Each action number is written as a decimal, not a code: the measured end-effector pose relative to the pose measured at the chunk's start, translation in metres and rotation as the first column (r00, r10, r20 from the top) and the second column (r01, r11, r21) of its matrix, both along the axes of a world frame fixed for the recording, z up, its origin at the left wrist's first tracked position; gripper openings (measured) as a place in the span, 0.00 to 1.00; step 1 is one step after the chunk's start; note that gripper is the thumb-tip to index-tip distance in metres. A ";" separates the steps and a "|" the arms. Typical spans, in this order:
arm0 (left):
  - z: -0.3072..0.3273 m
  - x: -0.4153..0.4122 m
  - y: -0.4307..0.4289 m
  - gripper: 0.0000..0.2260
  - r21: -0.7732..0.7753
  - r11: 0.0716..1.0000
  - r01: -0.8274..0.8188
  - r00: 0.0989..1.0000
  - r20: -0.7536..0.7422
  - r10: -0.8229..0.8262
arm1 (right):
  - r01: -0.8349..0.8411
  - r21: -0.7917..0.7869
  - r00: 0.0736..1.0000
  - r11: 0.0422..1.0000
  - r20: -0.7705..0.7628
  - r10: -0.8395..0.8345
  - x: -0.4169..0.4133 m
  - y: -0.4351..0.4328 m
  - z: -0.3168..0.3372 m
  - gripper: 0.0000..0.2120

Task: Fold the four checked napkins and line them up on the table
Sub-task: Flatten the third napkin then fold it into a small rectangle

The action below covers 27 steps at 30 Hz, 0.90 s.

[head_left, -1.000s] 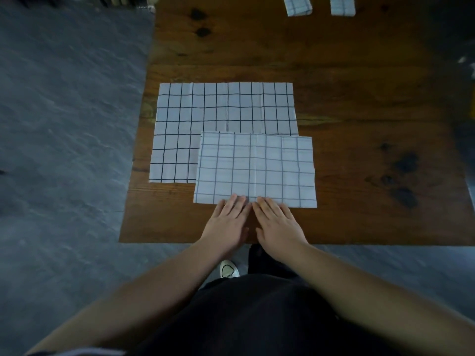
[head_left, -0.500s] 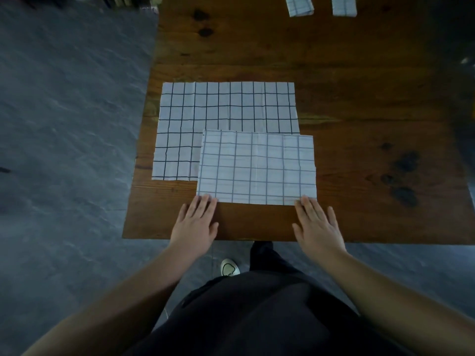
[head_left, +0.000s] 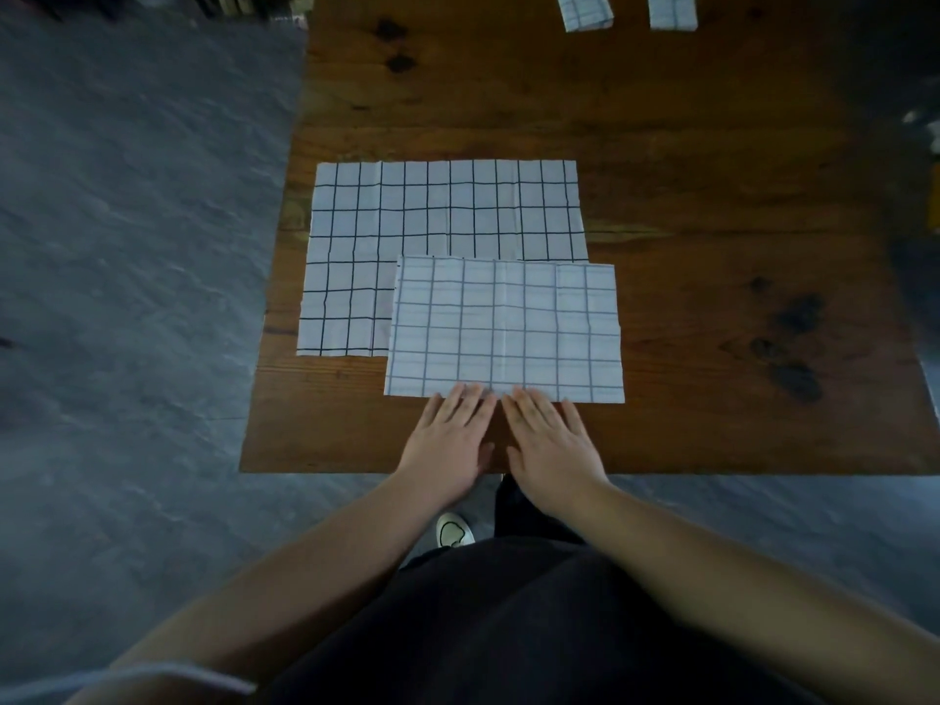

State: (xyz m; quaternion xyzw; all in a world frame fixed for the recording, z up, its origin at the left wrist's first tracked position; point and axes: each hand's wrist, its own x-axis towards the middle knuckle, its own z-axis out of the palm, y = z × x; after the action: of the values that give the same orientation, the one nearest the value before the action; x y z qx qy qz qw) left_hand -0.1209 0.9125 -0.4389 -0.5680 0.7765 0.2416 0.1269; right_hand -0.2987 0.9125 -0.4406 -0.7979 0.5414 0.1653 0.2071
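Note:
A white napkin with a faint grey-blue check (head_left: 508, 328), folded once into a rectangle, lies near the front of the wooden table (head_left: 712, 195). It partly covers a larger, flat napkin with a bold black check (head_left: 437, 211). My left hand (head_left: 450, 440) and right hand (head_left: 552, 442) lie flat side by side at the folded napkin's near edge, fingertips on its middle, holding nothing. Two small folded napkins, one (head_left: 585, 10) left of the other (head_left: 672, 10), sit at the table's far edge, cut off by the frame.
The table's left edge runs close to the black-checked napkin, its front edge just under my wrists. Grey stone floor (head_left: 127, 297) lies to the left. Dark knots (head_left: 793, 343) mark the bare wood at the right. A white shoe (head_left: 454, 530) shows below the table edge.
Half a second ago my hands were apart at the folded napkin's two near corners. Both have slid inward along its near edge and now meet at the middle.

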 end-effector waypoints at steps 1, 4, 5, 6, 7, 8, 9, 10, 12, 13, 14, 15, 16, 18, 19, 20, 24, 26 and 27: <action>-0.002 -0.002 -0.002 0.30 0.008 1.000 0.004 1.000 0.012 -0.004 | -0.001 0.004 1.000 1.000 -0.003 0.001 0.003 0.000 -0.001 0.32; -0.004 0.003 -0.001 0.29 0.002 1.000 0.000 0.999 0.044 -0.001 | 0.011 0.006 1.000 1.000 -0.011 -0.011 0.001 0.000 -0.003 0.32; -0.004 0.008 0.001 0.29 -0.008 1.000 -0.014 0.999 0.044 0.014 | 0.021 -0.001 1.000 1.000 -0.011 -0.021 -0.003 0.001 -0.004 0.32; -0.003 0.014 0.003 0.29 -0.015 0.999 -0.034 0.998 0.045 0.035 | 0.036 -0.003 0.999 0.999 -0.013 -0.036 -0.008 0.002 -0.004 0.32; -0.003 0.022 0.005 0.29 -0.017 0.998 -0.058 0.997 0.049 0.059 | 0.053 -0.002 0.998 0.999 -0.019 -0.053 -0.015 0.003 -0.004 0.32; -0.003 0.031 0.007 0.29 -0.015 0.996 -0.085 0.995 0.056 0.086 | 0.071 0.002 0.997 0.997 -0.028 -0.071 -0.024 0.004 -0.005 0.32; -0.003 0.040 0.009 0.29 -0.011 0.993 -0.116 0.991 0.063 0.117 | 0.092 0.007 0.995 0.996 -0.038 -0.092 -0.034 0.005 -0.005 0.31; -0.003 0.051 0.012 0.29 -0.005 0.989 -0.150 0.986 0.070 0.150 | 0.119 0.010 0.992 0.993 -0.049 -0.118 -0.045 0.007 -0.005 0.31; -0.004 0.070 0.017 0.29 0.003 0.978 -0.208 0.975 0.083 0.207 | 0.178 0.002 0.982 0.984 -0.068 -0.177 -0.067 0.010 -0.006 0.32; -0.005 0.078 0.019 0.29 0.001 0.974 -0.225 0.971 0.086 0.224 | 0.204 -0.006 0.976 0.979 -0.072 -0.204 -0.077 0.011 -0.007 0.32; -0.005 0.085 0.020 0.30 -0.002 0.973 -0.232 0.969 0.087 0.232 | 0.225 -0.011 0.971 0.974 -0.074 -0.226 -0.085 0.012 -0.007 0.32; -0.006 0.089 0.021 0.30 -0.003 0.972 -0.234 0.969 0.087 0.233 | 0.242 -0.013 0.967 0.970 -0.074 -0.243 -0.092 0.013 -0.007 0.32; -0.005 0.091 0.021 0.30 -0.003 0.972 -0.234 0.968 0.089 0.233 | 0.256 -0.013 0.964 0.967 -0.072 -0.256 -0.096 0.014 -0.007 0.32; -0.004 0.089 0.019 0.29 -0.004 0.969 -0.247 0.965 0.089 0.246 | 0.294 -0.015 0.955 0.956 -0.048 -0.294 -0.098 0.014 -0.005 0.32; -0.002 0.087 0.017 0.29 -0.016 0.963 -0.268 0.961 0.072 0.268 | 0.321 -0.025 0.947 0.947 -0.024 -0.321 -0.097 0.012 -0.003 0.32; -0.001 0.084 0.015 0.28 -0.035 0.956 -0.293 0.955 0.039 0.294 | 0.345 -0.043 0.939 0.938 0.007 -0.345 -0.094 0.010 -0.001 0.31; 0.008 0.065 0.001 0.22 -0.104 0.951 -0.290 0.954 -0.115 0.278 | 0.289 -0.094 0.949 0.953 0.159 -0.272 -0.071 -0.011 0.007 0.21; 0.011 0.050 -0.011 0.21 -0.096 0.967 -0.236 0.962 -0.162 0.219 | 0.234 -0.080 0.955 0.969 0.206 -0.213 -0.058 -0.026 0.008 0.17; 0.012 0.043 -0.017 0.20 -0.093 0.973 -0.209 0.965 -0.183 0.190 | 0.218 -0.072 0.955 0.973 0.219 -0.198 -0.051 -0.032 0.008 0.15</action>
State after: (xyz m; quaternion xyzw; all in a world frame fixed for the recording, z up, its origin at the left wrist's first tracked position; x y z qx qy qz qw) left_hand -0.0777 0.8952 -0.4274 -0.6264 0.7356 0.2580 0.0022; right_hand -0.3501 0.8800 -0.4328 -0.7586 0.6046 0.0310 0.2411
